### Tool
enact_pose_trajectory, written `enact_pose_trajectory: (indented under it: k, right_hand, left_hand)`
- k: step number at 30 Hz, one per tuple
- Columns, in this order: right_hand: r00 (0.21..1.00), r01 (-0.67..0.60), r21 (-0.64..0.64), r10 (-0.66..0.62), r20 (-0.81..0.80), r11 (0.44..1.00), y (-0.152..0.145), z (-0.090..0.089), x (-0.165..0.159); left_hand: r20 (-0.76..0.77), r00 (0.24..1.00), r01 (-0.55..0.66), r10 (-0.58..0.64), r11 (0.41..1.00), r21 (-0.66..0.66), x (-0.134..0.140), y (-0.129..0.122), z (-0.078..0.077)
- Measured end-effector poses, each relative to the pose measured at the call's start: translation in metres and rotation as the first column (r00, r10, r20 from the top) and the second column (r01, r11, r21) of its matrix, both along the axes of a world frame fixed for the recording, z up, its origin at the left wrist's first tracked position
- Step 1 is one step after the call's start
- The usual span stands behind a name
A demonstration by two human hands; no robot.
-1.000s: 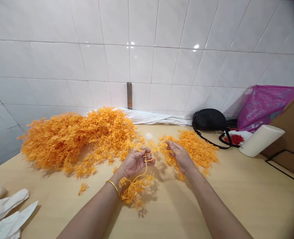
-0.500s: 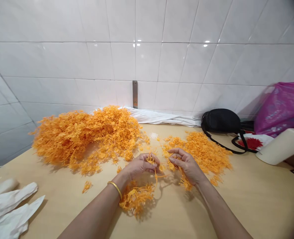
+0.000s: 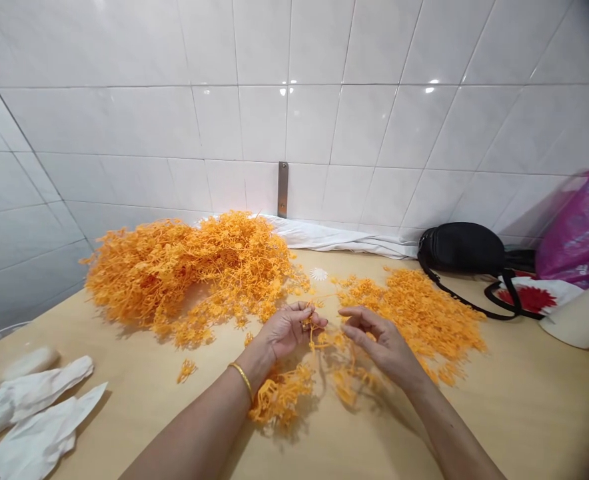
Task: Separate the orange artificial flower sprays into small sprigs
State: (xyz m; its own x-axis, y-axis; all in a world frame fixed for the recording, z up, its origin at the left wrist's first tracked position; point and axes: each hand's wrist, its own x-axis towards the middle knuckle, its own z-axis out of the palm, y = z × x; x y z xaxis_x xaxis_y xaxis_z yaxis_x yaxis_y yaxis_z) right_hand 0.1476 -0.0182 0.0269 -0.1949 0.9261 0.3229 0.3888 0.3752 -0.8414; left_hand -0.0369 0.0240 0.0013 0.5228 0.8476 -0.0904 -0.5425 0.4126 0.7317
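My left hand (image 3: 283,335), with a gold bangle at its wrist, pinches a thin orange plastic flower sprig (image 3: 312,341) between thumb and fingers. Just to the right, my right hand (image 3: 382,343) is held with thumb and fingers apart, and nothing shows clearly in its grip. Below and between the hands, an orange sprig piece (image 3: 345,385) is smeared by motion; whether it hangs from the left hand's sprig I cannot tell. Under my left wrist lies a small orange clump (image 3: 282,397). A flat heap of small orange pieces (image 3: 419,313) spreads behind my right hand.
A large pile of orange sprigs (image 3: 174,273) covers the back left of the table (image 3: 514,413). White cloth pieces (image 3: 49,420) lie front left. At the right are a black bag (image 3: 467,247) with a strap, a purple plastic bag (image 3: 572,233) and a cream roll (image 3: 582,313).
My right hand's fingers have parted, and the orange piece near them has shifted down and left, blurred. The left hand keeps its pinch. The whole view has swung slightly left.
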Motion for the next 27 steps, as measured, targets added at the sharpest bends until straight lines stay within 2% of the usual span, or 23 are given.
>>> enact_pose_trajectory:
  k: [3,5,6,9,15,21,25,27]
  right_hand:
    - [0.961,0.259,0.107,-0.245,-0.131,0.960,0.005,-0.001,0.010]
    - [0.902,0.396,0.102,-0.365,-0.233,0.913,0.009,-0.004,0.017]
    - [0.884,0.416,0.071,-0.385,-0.266,0.906,0.012,-0.005,0.019]
    - [0.903,0.337,-0.034,-0.333,-0.270,0.941,0.015,-0.008,0.020]
    - [0.990,0.105,-0.097,-0.113,-0.082,0.990,0.012,-0.008,0.014]
    - [0.992,0.067,-0.098,-0.056,0.114,0.993,0.011,-0.013,0.013]
    - [0.999,0.036,-0.117,-0.032,0.032,0.992,0.010,-0.013,0.012]
    - [0.995,0.035,-0.148,-0.049,-0.092,0.988,0.011,-0.014,0.012]
  left_hand:
    - [-0.035,0.999,0.007,-0.005,0.999,0.054,0.001,-0.001,0.000]
    - [-0.081,0.996,0.041,-0.034,0.996,0.085,0.002,-0.002,0.000]
    - [-0.110,0.993,0.064,-0.052,0.993,0.101,0.003,-0.003,0.001]
    - [-0.187,0.977,0.131,-0.103,0.981,0.143,0.004,-0.006,0.002]
    - [-0.194,0.973,0.158,-0.124,0.973,0.170,0.003,-0.005,0.000]
    - [-0.221,0.970,0.143,-0.106,0.977,0.158,0.001,-0.003,-0.004]
    - [-0.262,0.964,0.084,-0.034,0.980,0.180,0.004,-0.004,-0.005]
    - [-0.338,0.936,-0.027,0.102,0.975,0.219,0.005,-0.006,0.002]
